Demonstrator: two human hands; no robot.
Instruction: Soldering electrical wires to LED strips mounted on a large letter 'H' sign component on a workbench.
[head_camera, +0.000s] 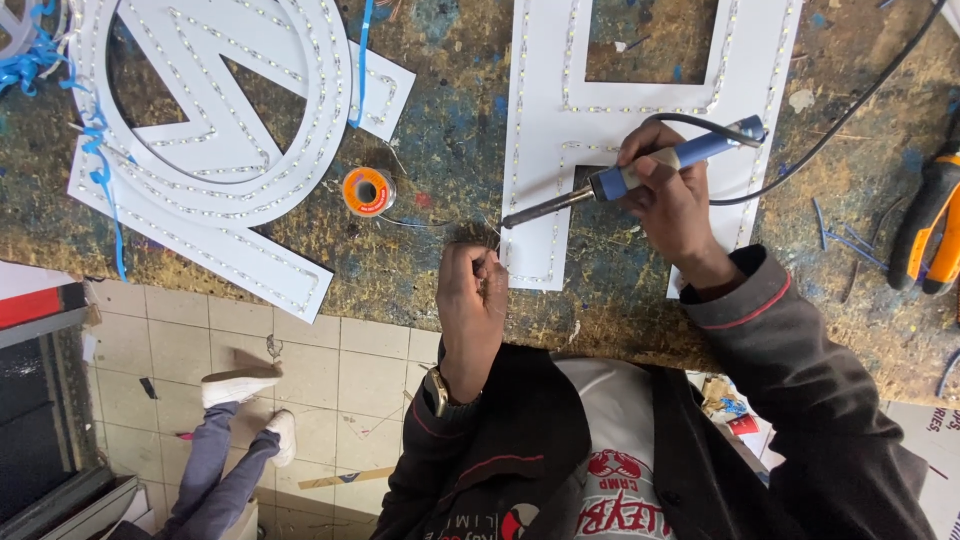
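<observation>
Two hands working at the edge of a paint-stained workbench (440, 90): right hand (668, 190) closing fully round the blue grip of a soldering iron (640, 175), holding its dark tip down and leftward onto the lower left corner of a white H-shaped sign letter (545, 130); left hand (473, 290) pinching into a loose fist just below that tip, gripping what looks like a thin solder wire (420, 223), too fine to follow clearly between the fingers. Lying near, to the left, an orange solder spool (368, 191), with the wire trailing from it toward the left hand. Running off the iron's rear end, a black cord (850, 110), leaving the picture at the top right. Getting cut off by the top edge, both the H letter and a round white sign piece (215, 110) lined with small LED dots. Showing only partly at the right edge, orange-handled pliers (930, 225). Standing below on the tiled floor (340, 370), another person's legs (225, 450), blue trousers and white shoes, upper body out of view.
</observation>
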